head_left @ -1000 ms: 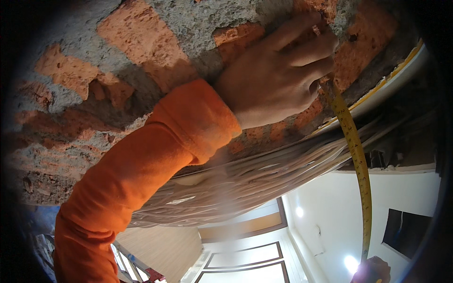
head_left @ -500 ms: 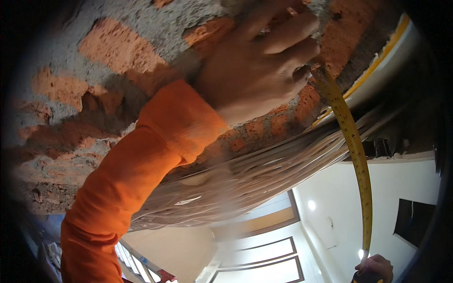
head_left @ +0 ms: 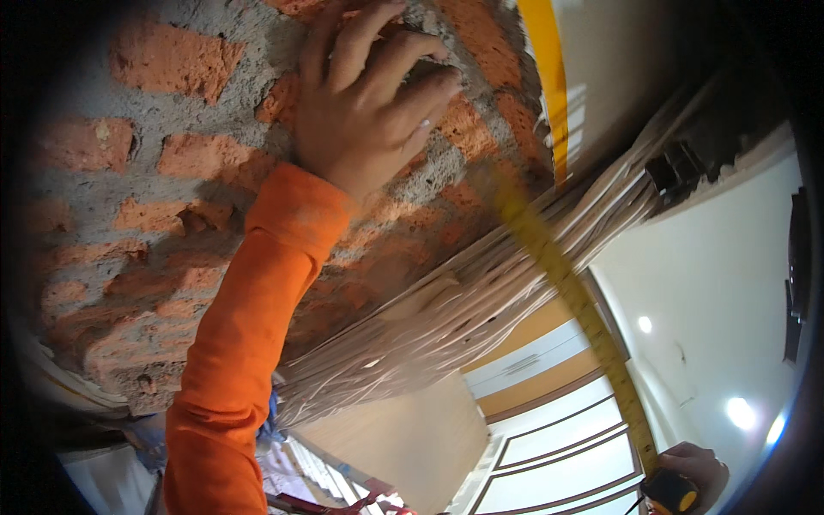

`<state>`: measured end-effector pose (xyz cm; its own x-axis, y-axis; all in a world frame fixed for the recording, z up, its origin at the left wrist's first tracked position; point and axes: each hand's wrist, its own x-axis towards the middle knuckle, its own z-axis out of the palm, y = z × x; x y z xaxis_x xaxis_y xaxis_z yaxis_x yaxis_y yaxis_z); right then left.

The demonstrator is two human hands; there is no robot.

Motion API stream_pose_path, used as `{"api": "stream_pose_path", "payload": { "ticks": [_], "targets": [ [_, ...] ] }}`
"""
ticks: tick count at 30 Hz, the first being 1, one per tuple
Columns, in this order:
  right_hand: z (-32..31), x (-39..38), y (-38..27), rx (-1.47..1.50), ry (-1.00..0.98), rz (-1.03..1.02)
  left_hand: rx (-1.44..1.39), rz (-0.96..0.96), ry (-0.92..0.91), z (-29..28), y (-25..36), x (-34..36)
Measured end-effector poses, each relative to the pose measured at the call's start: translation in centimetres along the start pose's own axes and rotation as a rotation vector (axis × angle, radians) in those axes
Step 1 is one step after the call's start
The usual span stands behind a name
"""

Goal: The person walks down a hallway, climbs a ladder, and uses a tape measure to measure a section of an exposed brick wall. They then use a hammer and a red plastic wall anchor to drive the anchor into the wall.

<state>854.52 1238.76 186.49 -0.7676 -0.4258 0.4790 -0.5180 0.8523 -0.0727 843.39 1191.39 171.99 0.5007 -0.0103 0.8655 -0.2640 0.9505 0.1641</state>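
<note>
My left hand point(head_left: 369, 103), in an orange sleeve point(head_left: 257, 283), rests against rough brick and mortar point(head_left: 176, 159) at upper centre, its fingers apart and slightly bent. The yellow tape measure blade point(head_left: 562, 279) stretches diagonally, its motion-blurred upper end near the bricks below and right of that hand, apart from its fingertips. At lower right my right hand point(head_left: 695, 468) grips the black and yellow tape measure case point(head_left: 669, 493).
A bundle of pale cables point(head_left: 429, 322) runs along the brick. A yellow-edged panel point(head_left: 592, 60) borders it at upper right. Beyond are a white ceiling with lights point(head_left: 741, 414), panelled white-and-brown surfaces point(head_left: 558, 446) and red-ended ladder-like framework point(head_left: 360, 502) at bottom.
My left hand has come away from the blade, its fingers more spread. The blade's upper end has shifted left of the yellow edge and blurred. The whole view has turned.
</note>
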Motion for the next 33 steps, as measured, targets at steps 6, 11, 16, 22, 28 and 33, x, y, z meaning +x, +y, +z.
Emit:
{"api": "stream_pose_path", "payload": {
  "ticks": [6,11,16,22,28,33],
  "targets": [
    [3.5,-3.6,3.3,0.158,0.07,0.169,0.024,0.006,-0.002,0.5,1.5,0.3],
    [7.1,-3.1,5.1,0.222,0.133,0.014,0.148,0.163,0.0,0.0,0.8,0.1],
    [3.8,-4.0,21.6,0.717,-0.827,-0.198,0.083,0.171,0.066,0.9,1.9,-0.3],
    [8.5,-9.4,21.8,0.973,-0.068,-0.078,0.16,0.237,-0.025,0.7,0.2,-0.4],
    [11.5,-12.1,27.5,1.169,-0.214,0.12,0.328,0.251,-0.11,0.3,0.3,-0.5],
    [16.0,-14.6,30.7,1.325,-0.335,0.205,0.102,0.241,-0.195,-1.4,1.6,-0.1]
  ]
}}
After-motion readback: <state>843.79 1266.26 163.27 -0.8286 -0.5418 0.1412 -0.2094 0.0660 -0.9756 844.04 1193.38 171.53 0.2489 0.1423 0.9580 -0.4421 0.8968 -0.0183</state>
